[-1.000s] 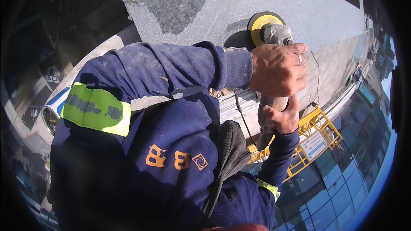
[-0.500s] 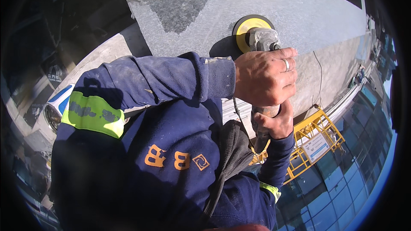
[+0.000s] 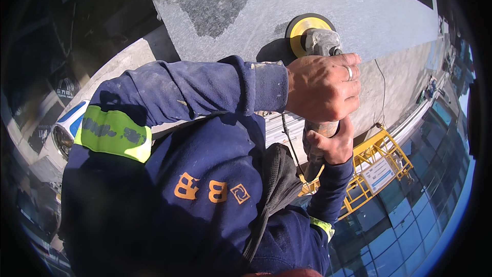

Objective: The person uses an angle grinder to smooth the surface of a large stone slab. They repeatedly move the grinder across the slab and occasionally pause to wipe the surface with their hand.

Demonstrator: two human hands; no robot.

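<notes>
An angle grinder (image 3: 323, 43) with a round yellow-and-black disc (image 3: 297, 33) is gripped in both my hands. My left hand (image 3: 324, 88), wearing a ring, closes over the body just behind the metal head. Below it, my right hand (image 3: 337, 144) wraps round the rear of the body. The disc is over a flat grey slab (image 3: 359, 18), casting a shadow on its left. Whether its rim touches the slab I cannot tell. A darker grey patch (image 3: 210, 7) marks the slab at upper left. A black cord (image 3: 291, 141) hangs beside the grinder's rear.
A rough concrete face (image 3: 402, 72) runs below the slab, with a thin wire (image 3: 382, 84) hanging on it. At right stands a yellow metal frame (image 3: 366, 156) bearing a white sign (image 3: 378, 175). Beyond are glass panels (image 3: 400, 225). A blue-and-white cylinder (image 3: 74, 118) is at left.
The grinder and both my hands have shifted slightly to the right, with the disc also a little farther up the slab. Both hands keep their hold.
</notes>
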